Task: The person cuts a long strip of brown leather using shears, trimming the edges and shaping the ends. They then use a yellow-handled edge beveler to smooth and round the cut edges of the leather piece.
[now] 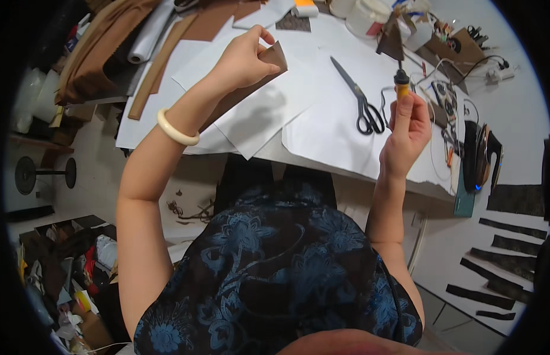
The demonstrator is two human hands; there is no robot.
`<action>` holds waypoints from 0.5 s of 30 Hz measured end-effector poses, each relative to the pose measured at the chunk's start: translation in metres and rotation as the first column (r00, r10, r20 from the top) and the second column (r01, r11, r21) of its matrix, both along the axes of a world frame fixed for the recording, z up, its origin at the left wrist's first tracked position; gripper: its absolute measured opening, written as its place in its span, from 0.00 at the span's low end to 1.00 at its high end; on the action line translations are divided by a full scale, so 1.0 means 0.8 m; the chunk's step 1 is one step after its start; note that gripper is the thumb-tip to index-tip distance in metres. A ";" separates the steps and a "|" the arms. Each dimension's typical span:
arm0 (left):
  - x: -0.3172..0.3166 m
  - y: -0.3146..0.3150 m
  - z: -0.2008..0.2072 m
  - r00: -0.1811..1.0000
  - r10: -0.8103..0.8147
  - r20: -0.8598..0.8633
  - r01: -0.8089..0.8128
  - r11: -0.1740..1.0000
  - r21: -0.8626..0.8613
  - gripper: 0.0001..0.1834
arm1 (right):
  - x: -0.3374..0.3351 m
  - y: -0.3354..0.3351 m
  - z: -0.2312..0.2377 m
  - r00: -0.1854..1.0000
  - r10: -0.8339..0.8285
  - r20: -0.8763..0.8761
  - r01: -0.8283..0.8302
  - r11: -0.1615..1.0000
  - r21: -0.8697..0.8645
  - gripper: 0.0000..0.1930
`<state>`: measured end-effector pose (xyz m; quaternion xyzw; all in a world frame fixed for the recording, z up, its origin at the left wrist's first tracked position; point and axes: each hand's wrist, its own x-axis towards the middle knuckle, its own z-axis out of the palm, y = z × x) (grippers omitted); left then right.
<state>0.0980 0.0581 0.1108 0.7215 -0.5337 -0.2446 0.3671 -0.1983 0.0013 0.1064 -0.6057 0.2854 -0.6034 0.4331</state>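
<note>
My left hand [245, 62] is raised over the white-covered table, its thumb and fingers closed on a thin brown sheet [277, 57], possibly leather. One corner sticks up past the fingertips, while a long strip of it runs back under my wrist. On the right, my right hand [410, 127] grips a tool with a yellow handle [402, 90] and black collar, held upright. A dark brown triangular piece [391, 39] shows at the tool's upper end; whether it is attached cannot be made out. Large black-handled scissors [360, 97] lie open between my hands.
White paper sheets [322, 127] cover the table. Brown material and a white roll [147, 44] lie at the far left. A white tub [368, 18] stands at the back. Cords, small tools and a clothes iron [486, 157] line the right side, with black strips [491, 275] nearer me.
</note>
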 end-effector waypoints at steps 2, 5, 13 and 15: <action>-0.012 -0.009 -0.042 0.988 0.004 0.153 -0.009 0.999 0.037 0.26 | -0.008 -0.004 -0.021 0.998 0.041 -0.054 -0.038 0.998 0.049 0.11; -0.035 -0.020 -0.094 0.959 -0.028 0.282 0.022 1.000 0.022 0.18 | -0.010 -0.006 -0.042 0.984 -0.010 -0.178 0.026 0.996 0.088 0.11; -0.076 0.015 -0.124 0.873 -0.042 0.485 0.039 0.999 0.017 0.09 | -0.031 -0.015 -0.061 0.869 -0.084 -0.488 0.103 0.995 0.012 0.09; -0.072 0.033 -0.136 0.844 0.027 0.536 0.022 0.996 -0.084 0.09 | -0.029 -0.015 -0.061 0.820 -0.099 -0.564 0.098 0.995 -0.031 0.08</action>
